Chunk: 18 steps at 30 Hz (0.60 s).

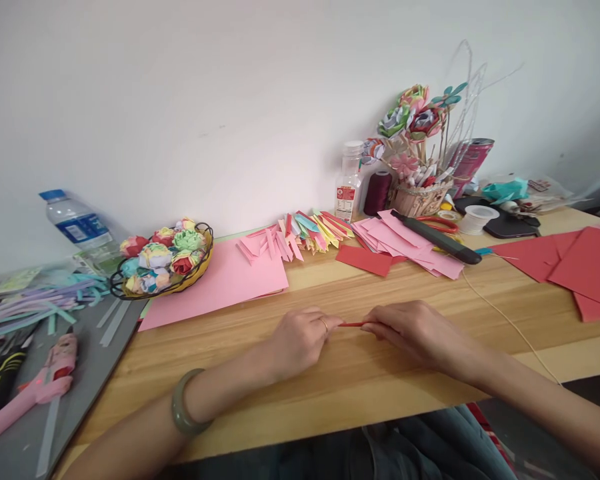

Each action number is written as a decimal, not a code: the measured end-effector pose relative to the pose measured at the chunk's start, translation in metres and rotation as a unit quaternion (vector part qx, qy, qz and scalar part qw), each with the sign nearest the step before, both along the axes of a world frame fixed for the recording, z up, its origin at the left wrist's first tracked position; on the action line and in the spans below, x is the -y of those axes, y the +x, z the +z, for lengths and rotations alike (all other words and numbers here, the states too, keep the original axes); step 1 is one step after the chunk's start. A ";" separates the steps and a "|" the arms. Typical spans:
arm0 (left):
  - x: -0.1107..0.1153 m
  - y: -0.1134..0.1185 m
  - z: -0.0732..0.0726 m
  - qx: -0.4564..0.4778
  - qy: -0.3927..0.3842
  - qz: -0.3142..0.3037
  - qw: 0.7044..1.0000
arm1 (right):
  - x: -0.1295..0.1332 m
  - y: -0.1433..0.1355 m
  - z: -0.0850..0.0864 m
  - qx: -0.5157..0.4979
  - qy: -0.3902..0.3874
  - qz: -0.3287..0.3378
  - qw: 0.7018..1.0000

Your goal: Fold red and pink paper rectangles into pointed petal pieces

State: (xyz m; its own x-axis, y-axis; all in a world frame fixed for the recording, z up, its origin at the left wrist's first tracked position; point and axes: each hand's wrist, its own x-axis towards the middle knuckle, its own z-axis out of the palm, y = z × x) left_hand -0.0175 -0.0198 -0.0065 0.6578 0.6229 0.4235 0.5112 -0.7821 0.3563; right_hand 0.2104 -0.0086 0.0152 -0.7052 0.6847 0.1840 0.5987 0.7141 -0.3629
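Between my two hands, just above the wooden table, a thin red strip is stretched, seen almost edge-on. My left hand pinches its left end, with a ring on one finger and a green bangle on the wrist. The right end is pinched by the fingers of my right hand. Behind the hands lie a red paper piece and a pile of pink paper slips.
At left are a basket of paper flowers, a bottle and a pink glue gun on a grey mat. A dark green tool, white spool and red sheets lie at right.
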 end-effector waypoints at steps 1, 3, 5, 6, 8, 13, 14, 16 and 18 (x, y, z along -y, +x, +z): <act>0.000 0.000 0.000 0.008 -0.006 0.009 1.000 | -0.001 0.001 -0.002 0.003 0.017 -0.007 1.000; 0.001 0.000 0.002 0.025 -0.029 0.036 0.999 | -0.002 0.004 -0.004 -0.002 0.031 -0.008 0.999; 0.001 0.000 0.004 0.035 -0.059 0.060 0.996 | -0.004 0.005 -0.003 -0.019 0.013 -0.003 1.000; 0.001 -0.001 0.004 0.037 -0.074 0.069 0.994 | -0.004 0.006 -0.002 -0.032 -0.007 0.001 0.999; -0.001 -0.002 0.005 0.044 -0.101 0.074 0.991 | -0.006 0.008 0.002 -0.059 -0.056 0.013 0.997; -0.003 -0.006 0.005 0.092 -0.135 0.041 0.986 | -0.007 0.013 0.009 -0.092 -0.145 -0.031 0.985; -0.003 -0.007 0.005 0.099 -0.137 0.042 0.985 | -0.007 0.013 0.010 -0.093 -0.155 -0.051 0.982; -0.003 -0.007 0.005 0.116 -0.148 0.070 0.980 | -0.008 0.014 0.011 -0.097 -0.170 -0.078 0.977; -0.003 -0.006 0.005 0.137 -0.165 0.109 0.971 | -0.009 0.014 0.013 -0.107 -0.184 -0.090 0.973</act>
State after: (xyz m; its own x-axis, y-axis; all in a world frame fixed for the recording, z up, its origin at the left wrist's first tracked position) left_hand -0.0237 -0.0164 -0.0012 0.3851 0.8661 0.3187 0.5025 -0.4864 0.7147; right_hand 0.2245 0.0005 0.0283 -0.5400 0.8411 0.0318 0.5847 0.4021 -0.7046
